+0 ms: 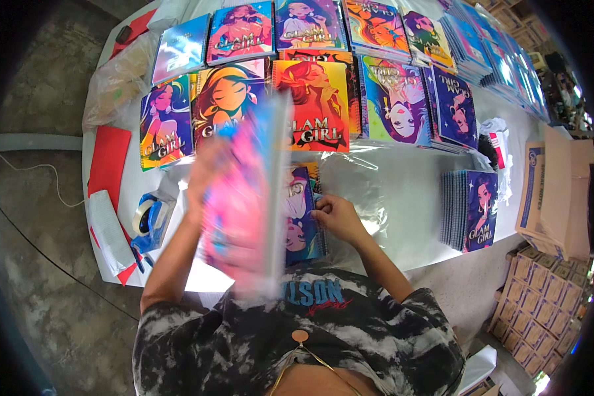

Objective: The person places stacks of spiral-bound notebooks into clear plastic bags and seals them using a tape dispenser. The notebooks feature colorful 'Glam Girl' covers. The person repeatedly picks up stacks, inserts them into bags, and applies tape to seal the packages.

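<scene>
1. Since the pink notebook (237,211) is raised and blurred, advisable handling: firm left hold, slower swing, edges clear of the purple notebook (299,228).
2. Left hand (206,179): clamped on pink notebook's left side; notebook extends rightward from grip.
3. Right hand (336,216): fingers curled; pinch uncertain; purple notebook just left.

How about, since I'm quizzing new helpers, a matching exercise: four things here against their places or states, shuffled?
1. left hand
2. right hand
3. tape dispenser
4. cardboard box

A. at the right edge of a purple notebook
B. to the right of the table
C. holding a blurred pink notebook or stack
D. on the table's left side

Pairs: 1-C, 2-A, 3-D, 4-B
</scene>
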Motion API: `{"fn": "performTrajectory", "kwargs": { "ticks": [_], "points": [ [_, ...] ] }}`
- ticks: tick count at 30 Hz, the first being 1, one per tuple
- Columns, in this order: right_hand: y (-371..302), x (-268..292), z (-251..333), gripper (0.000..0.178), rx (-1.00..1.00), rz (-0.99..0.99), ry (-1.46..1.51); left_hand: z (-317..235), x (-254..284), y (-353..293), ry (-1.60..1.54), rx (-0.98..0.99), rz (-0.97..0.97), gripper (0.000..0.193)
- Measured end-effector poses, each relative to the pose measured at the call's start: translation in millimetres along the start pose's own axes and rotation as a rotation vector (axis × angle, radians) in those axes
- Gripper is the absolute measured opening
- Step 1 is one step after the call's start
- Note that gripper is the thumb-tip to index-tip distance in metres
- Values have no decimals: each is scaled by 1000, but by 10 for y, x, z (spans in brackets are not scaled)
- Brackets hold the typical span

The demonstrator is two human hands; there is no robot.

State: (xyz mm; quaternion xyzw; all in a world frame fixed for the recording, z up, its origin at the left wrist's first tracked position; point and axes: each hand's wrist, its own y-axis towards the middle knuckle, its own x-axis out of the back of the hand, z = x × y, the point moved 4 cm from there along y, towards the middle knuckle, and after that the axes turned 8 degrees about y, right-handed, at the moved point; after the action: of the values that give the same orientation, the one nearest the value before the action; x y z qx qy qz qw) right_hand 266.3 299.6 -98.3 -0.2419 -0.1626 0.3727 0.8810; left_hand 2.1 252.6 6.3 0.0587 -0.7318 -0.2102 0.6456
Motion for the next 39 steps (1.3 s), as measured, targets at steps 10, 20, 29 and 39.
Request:
{"fn": "performTrajectory", "kwargs": {
  "ticks": [10,20,29,39],
  "points": [
    [1297,1947,1729,33,852,-865,-871,-562,-279,-646,-149,245,271,50],
    [1412,2162,2050,29,938,-832,-962,-494,-70,-560,-425,572,10,31],
    [-445,312,1581,20,795,330,-1031,-542,-449,-712,-570,719,145,71],
    [1311,3108,1714,37,771,-995,-1295,-1031,-576,-838,-57,657,391,73]
  ]
}}
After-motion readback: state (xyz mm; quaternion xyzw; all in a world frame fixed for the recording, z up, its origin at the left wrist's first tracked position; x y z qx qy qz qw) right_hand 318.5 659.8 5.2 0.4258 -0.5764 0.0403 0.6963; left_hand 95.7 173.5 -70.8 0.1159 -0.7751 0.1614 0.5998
